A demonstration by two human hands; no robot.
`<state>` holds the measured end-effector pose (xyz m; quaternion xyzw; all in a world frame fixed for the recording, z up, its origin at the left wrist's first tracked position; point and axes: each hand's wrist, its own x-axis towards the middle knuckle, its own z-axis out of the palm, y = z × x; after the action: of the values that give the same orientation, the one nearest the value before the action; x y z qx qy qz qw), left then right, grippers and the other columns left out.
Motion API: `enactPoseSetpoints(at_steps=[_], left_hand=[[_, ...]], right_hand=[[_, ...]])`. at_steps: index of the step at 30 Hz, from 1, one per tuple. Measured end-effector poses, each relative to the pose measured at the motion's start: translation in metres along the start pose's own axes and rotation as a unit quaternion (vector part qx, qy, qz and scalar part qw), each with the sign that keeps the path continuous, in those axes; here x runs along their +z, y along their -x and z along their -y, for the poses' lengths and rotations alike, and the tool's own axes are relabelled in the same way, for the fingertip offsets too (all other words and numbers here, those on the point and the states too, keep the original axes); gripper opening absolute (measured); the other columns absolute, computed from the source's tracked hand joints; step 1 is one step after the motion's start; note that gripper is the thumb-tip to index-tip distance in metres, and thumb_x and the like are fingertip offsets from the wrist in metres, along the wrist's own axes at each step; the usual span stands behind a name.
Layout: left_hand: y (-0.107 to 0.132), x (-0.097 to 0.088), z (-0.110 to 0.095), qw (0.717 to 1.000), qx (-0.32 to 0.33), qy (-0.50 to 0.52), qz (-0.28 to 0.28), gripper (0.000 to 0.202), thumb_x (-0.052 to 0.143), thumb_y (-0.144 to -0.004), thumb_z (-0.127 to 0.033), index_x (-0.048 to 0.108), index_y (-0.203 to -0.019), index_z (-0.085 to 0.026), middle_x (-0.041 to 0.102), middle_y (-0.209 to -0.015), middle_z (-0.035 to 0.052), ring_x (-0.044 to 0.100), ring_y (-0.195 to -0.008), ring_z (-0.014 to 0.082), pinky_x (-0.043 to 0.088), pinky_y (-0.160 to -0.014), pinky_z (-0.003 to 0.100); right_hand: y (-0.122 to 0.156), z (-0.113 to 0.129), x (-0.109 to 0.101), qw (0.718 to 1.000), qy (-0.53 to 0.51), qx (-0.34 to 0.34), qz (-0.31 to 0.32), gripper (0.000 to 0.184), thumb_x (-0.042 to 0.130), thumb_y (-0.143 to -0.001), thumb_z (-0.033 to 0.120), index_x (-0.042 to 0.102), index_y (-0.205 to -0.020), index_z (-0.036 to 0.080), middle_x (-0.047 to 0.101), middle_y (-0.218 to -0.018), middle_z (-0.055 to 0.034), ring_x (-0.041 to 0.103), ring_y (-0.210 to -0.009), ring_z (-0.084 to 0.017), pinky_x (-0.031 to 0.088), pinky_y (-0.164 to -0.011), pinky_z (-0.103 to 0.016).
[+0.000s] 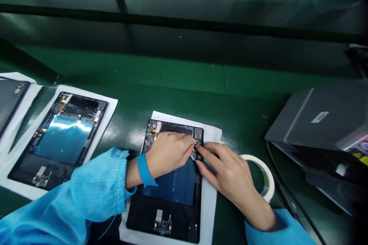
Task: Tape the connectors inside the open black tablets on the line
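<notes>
Progress: the tablet (138,214) lies on the worktop (247,113) directly under my hands, opened, its internal parts exposed and no cover over them. Work is in hand at its upper right area, among small components; I judge it unfinished. What is complete inside, my hands hide. A second tablet (63,138) lies to the left, likewise opened, with neither hand on it; whether it is finished or waiting, I cannot determine.

Grip: my left hand (172,151) is pinched, thumb against curled fingers, over the components; what it grasps, if anything, I cannot tell. My right hand (227,168) sets index finger and thumb apart beside the left fingertips; a small hold there cannot be confirmed.

Materials: both tablets are thin, rectangular, dark-framed, each with a glossy blue panel in the middle and matte black below. Each rests on a white sheet (208,206), soft-looking, paper or foam. The worktop is smooth green with a dull sheen. A ring-shaped tape roll (271,187), cream and flat-sided, lies just beyond my right forearm. A smooth blue wristband (146,169) circles my left wrist; my sleeves (94,187) are gathered, light-blue fabric.
</notes>
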<state>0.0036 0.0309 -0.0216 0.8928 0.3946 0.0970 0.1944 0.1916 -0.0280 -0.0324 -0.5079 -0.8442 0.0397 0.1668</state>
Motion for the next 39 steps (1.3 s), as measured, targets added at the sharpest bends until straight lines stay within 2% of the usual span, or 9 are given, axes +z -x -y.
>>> enactPoseSetpoints(at_steps=[9,14,29,35,39], left_hand=[[0.0009,0.0001,0.0008,1.000,0.017,-0.009,0.010,0.012,0.051,-0.088,-0.021,0.058,-0.079,-0.016,0.063,-0.070,0.0004,0.063,-0.065,0.0168,0.045,-0.057,0.027],[0.0016,-0.0006,0.0020,1.000,0.020,-0.011,0.005,0.013,0.051,-0.088,-0.020,0.058,-0.078,-0.016,0.063,-0.072,0.0003,0.063,-0.066,0.0167,0.045,-0.058,0.026],[0.0006,0.0007,0.0026,1.000,0.020,-0.017,-0.003,0.015,0.049,-0.089,-0.021,0.058,-0.077,-0.018,0.063,-0.069,-0.0003,0.063,-0.064,0.0165,0.044,-0.056,0.027],[0.0000,0.0006,0.0019,1.000,0.020,-0.013,0.002,0.015,0.049,-0.089,-0.020,0.058,-0.078,-0.017,0.064,-0.070,0.0002,0.064,-0.066,0.0170,0.044,-0.056,0.027],[-0.0001,0.0003,0.0026,1.000,0.016,-0.008,0.001,0.016,0.047,-0.090,-0.021,0.059,-0.079,-0.017,0.063,-0.071,0.0006,0.064,-0.067,0.0164,0.044,-0.057,0.026]], right_hand=[[-0.0010,0.0038,-0.0024,0.999,0.043,-0.021,0.005,0.027,0.050,-0.089,0.028,0.064,-0.110,0.017,0.062,-0.096,-0.0075,0.055,-0.076,-0.017,0.042,-0.063,-0.030],[0.0006,0.0027,0.0009,0.999,0.025,-0.023,-0.012,0.026,0.052,-0.089,0.028,0.065,-0.109,0.018,0.063,-0.096,-0.0062,0.053,-0.073,-0.015,0.042,-0.064,-0.029],[-0.0004,-0.0008,-0.0005,0.999,-0.032,-0.004,-0.011,0.023,0.054,-0.087,0.027,0.067,-0.104,0.019,0.062,-0.097,-0.0072,0.057,-0.076,-0.015,0.047,-0.069,-0.031],[-0.0026,0.0006,-0.0022,0.998,-0.057,0.015,-0.001,0.023,0.053,-0.088,0.026,0.066,-0.106,0.019,0.061,-0.097,-0.0073,0.058,-0.082,-0.017,0.046,-0.069,-0.031],[-0.0024,0.0020,-0.0006,0.999,-0.042,0.021,-0.001,0.023,0.053,-0.088,0.027,0.067,-0.105,0.021,0.060,-0.096,-0.0063,0.056,-0.079,-0.017,0.043,-0.067,-0.031]])
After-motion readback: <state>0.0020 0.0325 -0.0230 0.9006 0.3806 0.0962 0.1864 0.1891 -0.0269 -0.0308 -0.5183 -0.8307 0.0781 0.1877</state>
